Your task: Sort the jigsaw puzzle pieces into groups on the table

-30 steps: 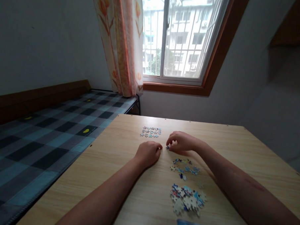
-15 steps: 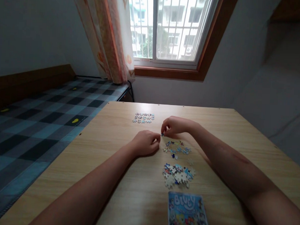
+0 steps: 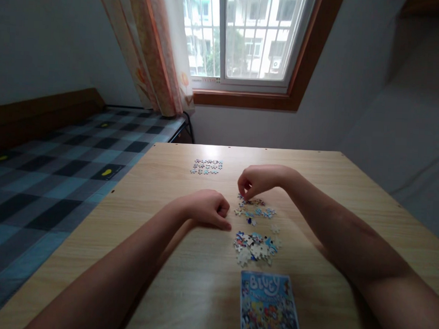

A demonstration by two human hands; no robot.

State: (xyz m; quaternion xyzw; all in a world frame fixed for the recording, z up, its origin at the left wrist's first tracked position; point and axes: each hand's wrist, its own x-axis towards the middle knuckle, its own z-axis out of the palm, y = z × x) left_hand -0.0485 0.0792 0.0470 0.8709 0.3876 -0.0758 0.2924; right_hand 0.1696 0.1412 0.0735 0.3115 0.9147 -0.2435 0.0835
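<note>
My right hand (image 3: 258,180) reaches over the far end of the loose jigsaw pieces, thumb and fingers bent down in a pinch. At its fingertips is a small bluish puzzle piece (image 3: 240,196), partly covered by the fingers. To the left, my left hand (image 3: 208,208) hovers low over the table with its fingers curled and its thumb stretched apart; nothing shows in it. Beside it are spread-out puzzle pieces (image 3: 264,212) and, nearer me, a heaped pile of pieces (image 3: 255,248), many with pale backs up.
Several pieces laid out in rows (image 3: 207,167) lie at the far left of the wooden table (image 3: 177,289). A box marked "Bluey" (image 3: 269,307) lies at the near edge. A bed with a checked cover (image 3: 78,148) stands left; a window (image 3: 259,40) is ahead.
My left hand has drawn slightly left, away from my right, and its thumb has moved off the fingers. My right hand now sits closer to the spread pieces. The view has tilted slightly down.
</note>
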